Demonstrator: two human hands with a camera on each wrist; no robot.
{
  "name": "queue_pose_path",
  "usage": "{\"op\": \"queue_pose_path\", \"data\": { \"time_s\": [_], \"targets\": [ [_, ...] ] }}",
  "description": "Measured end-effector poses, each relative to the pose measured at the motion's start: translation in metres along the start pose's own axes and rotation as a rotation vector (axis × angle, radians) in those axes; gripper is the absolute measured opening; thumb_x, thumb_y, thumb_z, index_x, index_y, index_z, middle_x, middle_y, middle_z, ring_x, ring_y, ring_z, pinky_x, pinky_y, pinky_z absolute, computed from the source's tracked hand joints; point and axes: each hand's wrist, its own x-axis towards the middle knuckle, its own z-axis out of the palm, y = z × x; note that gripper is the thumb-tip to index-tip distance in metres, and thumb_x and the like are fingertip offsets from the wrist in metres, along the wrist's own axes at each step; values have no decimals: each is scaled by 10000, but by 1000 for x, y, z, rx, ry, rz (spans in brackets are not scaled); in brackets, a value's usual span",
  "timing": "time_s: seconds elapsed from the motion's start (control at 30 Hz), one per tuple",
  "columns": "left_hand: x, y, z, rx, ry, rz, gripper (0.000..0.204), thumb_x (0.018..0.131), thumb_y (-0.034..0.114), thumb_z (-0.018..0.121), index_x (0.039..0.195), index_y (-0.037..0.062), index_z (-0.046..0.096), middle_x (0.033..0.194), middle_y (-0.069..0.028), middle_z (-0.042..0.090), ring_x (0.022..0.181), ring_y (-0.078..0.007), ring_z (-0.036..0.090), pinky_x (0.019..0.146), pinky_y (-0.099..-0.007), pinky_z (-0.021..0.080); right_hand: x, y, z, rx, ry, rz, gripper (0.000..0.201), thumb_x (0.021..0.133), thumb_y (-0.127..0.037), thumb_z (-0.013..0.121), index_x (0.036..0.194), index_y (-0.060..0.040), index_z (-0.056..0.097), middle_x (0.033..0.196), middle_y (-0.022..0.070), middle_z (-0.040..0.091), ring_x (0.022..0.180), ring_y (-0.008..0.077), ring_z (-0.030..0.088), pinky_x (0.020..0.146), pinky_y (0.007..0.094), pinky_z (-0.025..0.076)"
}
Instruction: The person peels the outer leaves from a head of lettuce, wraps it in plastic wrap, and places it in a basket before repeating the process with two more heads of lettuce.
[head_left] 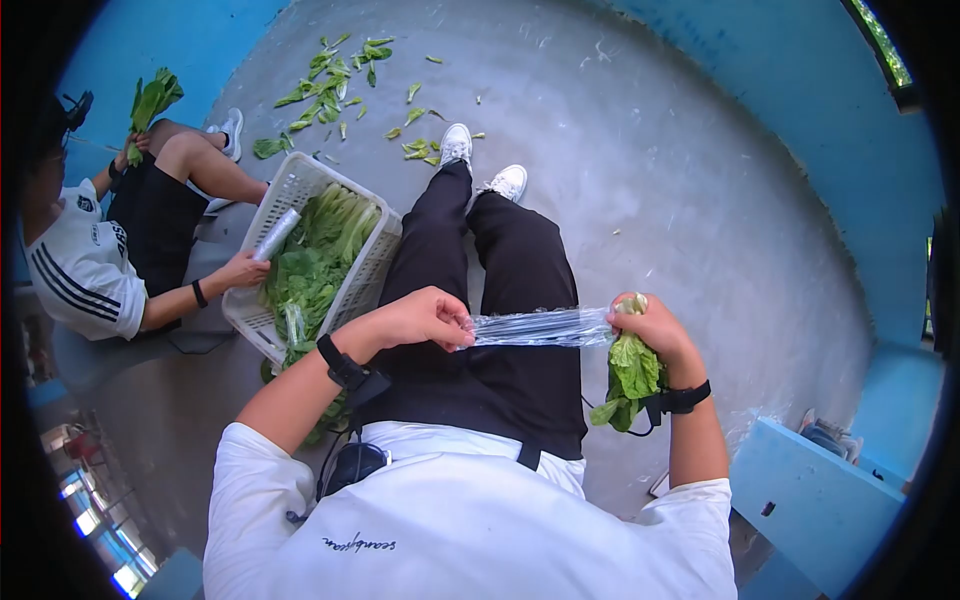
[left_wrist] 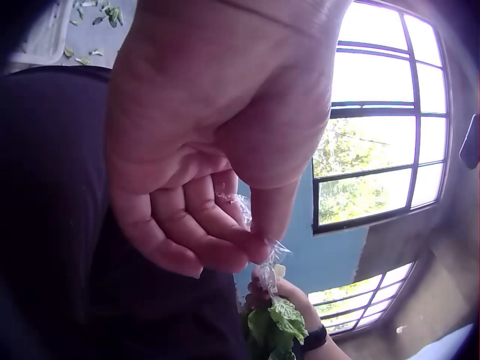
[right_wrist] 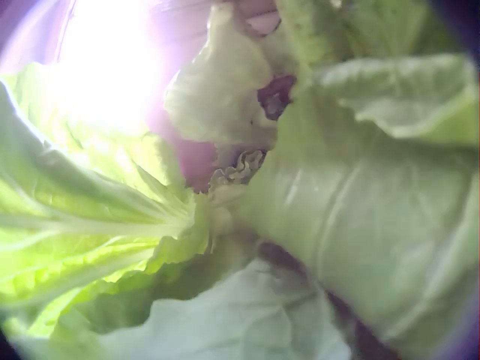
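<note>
A white basket (head_left: 290,190) of leafy greens (head_left: 315,265) stands on the concrete floor (head_left: 650,150) beside a second seated person (head_left: 90,260), with scattered leaf trimmings (head_left: 335,85) beyond.

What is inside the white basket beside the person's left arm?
The white basket holds leafy greens and a roll of clear film, which another person's hand touches. The greens cover the basket's bottom.

Strip of film (head_left: 540,326): thin clear plastic, glossy, creased where it is stretched. Bunch of greens (head_left: 632,372): matt leaves with smooth, pale, waxy-looking ribs. Basket (head_left: 290,190): white moulded plastic lattice, dull finish. Roll (head_left: 276,233) in the basket: shiny clear plastic wrap. Floor (head_left: 640,150): grey concrete, rough and matt. Trousers (head_left: 520,270): black cloth, matt. Shirt (head_left: 480,530): white cloth, smooth. Wrist straps (head_left: 345,366): black, matt.
</note>
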Motion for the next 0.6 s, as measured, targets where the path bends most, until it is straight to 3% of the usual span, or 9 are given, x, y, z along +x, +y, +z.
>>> {"op": "queue_pose_path", "data": {
  "time_s": [0.1, 0.3, 0.4, 0.5, 0.6],
  "targets": [
    [5, -10, 2, -51, 102, 33, 180, 874, 102, 773, 990, -21, 710, 812, -50, 710, 736, -108, 684, 717, -242, 559, 0, 11, 1, 92, 60, 4, 124, 890, -135, 736, 902, -32, 669, 784, -14, 650, 697, 80, 591, 637, 260, 485],
    [9, -15, 8, -65, 147, 24, 138, 865, 71, 776, 925, -2, 675, 828, -54, 707, 737, -109, 684, 706, -238, 556, -3, 22, -9, 131, 208, 22, 132, 885, -104, 732, 981, -21, 701, 809, -14, 653, 704, 72, 586, 634, 256, 479],
    [12, -20, 10, -74, 143, 60, 125, 897, 96, 751, 905, 9, 662, 838, -46, 700, 736, -109, 680, 695, -236, 552, 2, 35, -13, -12, 327, -121, 188, 876, -94, 734, 1049, -24, 712, 796, -16, 642, 698, 69, 582, 622, 253, 475],
    [12, -15, 12, -86, 207, -12, 132, 936, 130, 717, 897, 18, 659, 840, -36, 693, 725, -104, 671, 686, -231, 546, -29, -12, 14, 32, 206, -44, 205, 862, -92, 745, 1055, -32, 707, 785, -22, 632, 710, 65, 583, 634, 249, 479],
    [12, -16, 14, -65, 221, -3, 153, 960, 146, 690, 873, 26, 656, 831, -30, 689, 733, -95, 664, 702, -234, 543, -32, -23, 40, -6, 36, -109, 184, 874, -110, 748, 1036, -39, 697, 810, -23, 634, 752, 61, 584, 674, 245, 489]
  ]
}}
